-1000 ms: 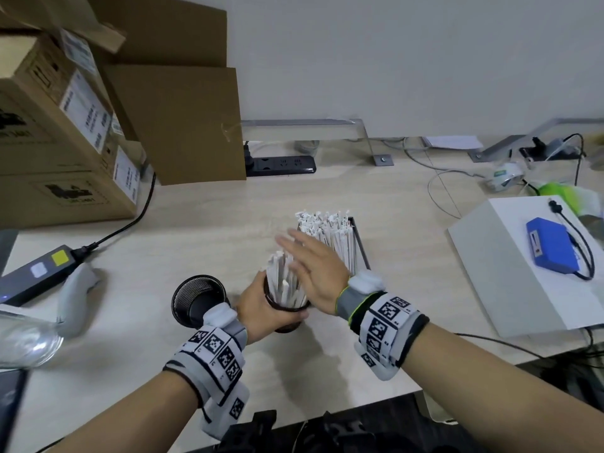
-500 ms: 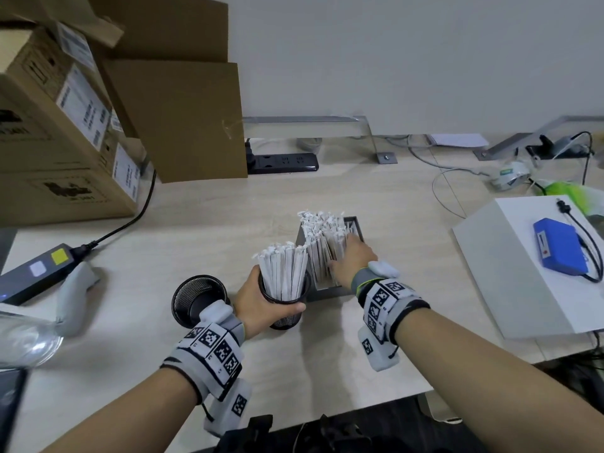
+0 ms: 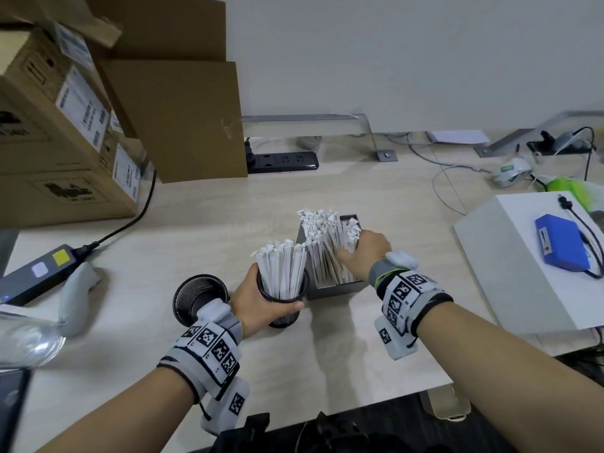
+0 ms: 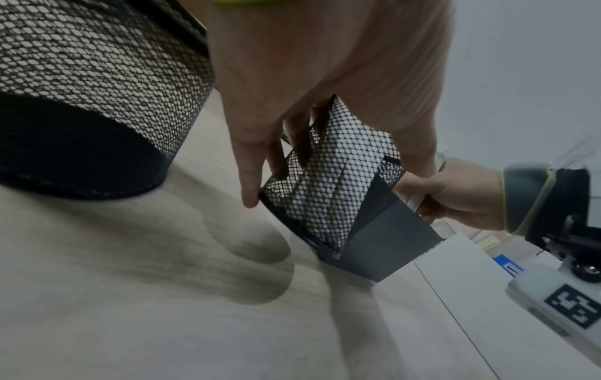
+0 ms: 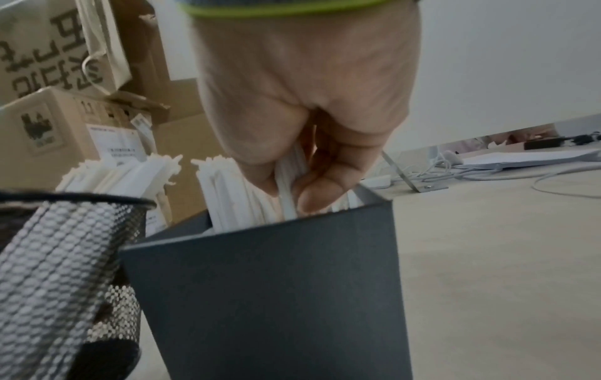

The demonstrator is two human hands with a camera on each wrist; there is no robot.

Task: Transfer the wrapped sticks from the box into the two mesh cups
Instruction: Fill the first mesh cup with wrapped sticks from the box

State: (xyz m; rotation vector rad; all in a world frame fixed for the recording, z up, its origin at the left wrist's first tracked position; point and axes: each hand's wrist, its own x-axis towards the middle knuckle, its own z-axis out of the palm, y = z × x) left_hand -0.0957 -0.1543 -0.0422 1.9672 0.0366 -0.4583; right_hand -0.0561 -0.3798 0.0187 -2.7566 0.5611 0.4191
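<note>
Head view: one pale desk (image 3: 202,230) carries one grey box (image 3: 336,291), two black mesh cups and many white wrapped sticks, too many to count. One bunch of sticks (image 3: 327,246) stands in the box; a second bunch (image 3: 282,273) stands upright in the filled cup (image 3: 283,308), just left of the box. The empty cup (image 3: 196,294) sits further left, beside the left wrist. Two hands are at work. The left hand (image 3: 261,302) wraps the filled cup, thumb across its near rim, fingers behind. The right hand (image 3: 366,256) reaches down into the box, thumb and fingers pinching a few sticks, as the right wrist view shows. Half a second ago the right hand sat lower at the box's near edge; a second ago it lay flat over the filled cup's sticks.
</note>
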